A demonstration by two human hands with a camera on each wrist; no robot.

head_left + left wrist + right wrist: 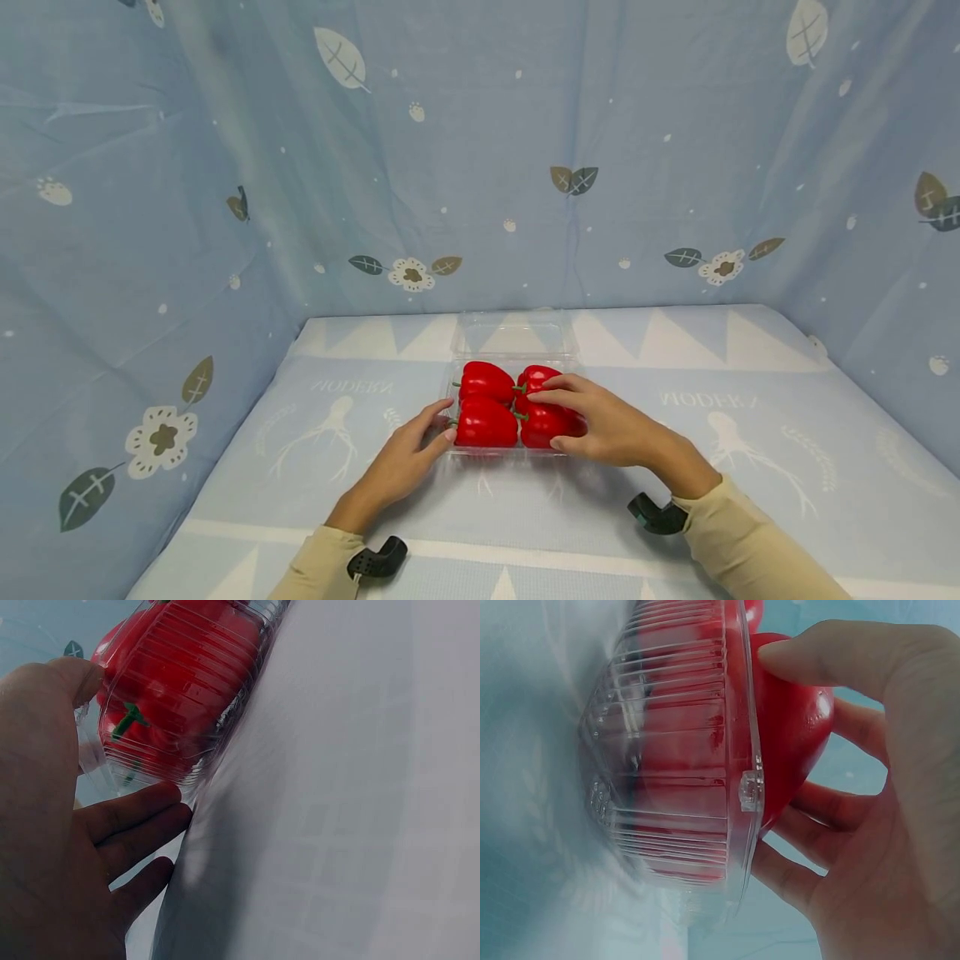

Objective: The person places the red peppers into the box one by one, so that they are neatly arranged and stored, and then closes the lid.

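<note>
Your right hand [611, 421] is the nearer one to the front right pepper [542, 427], which sits in the clear box [739, 750] on the worktop [525, 517], just left of your palm and partly under your fingers. That grip looks closed around the pepper's blunt end, with your thumb on the near side and your fingers reaching round the far side. The pepper's long axis runs roughly left to right, its green stem [521, 417] pointing away from your palm, and its body bulges above the box rim. Your left hand [408, 458] is beyond the front left pepper [487, 423], at the box's left end, fingers loosely extended and seemingly just touching the plastic
</note>
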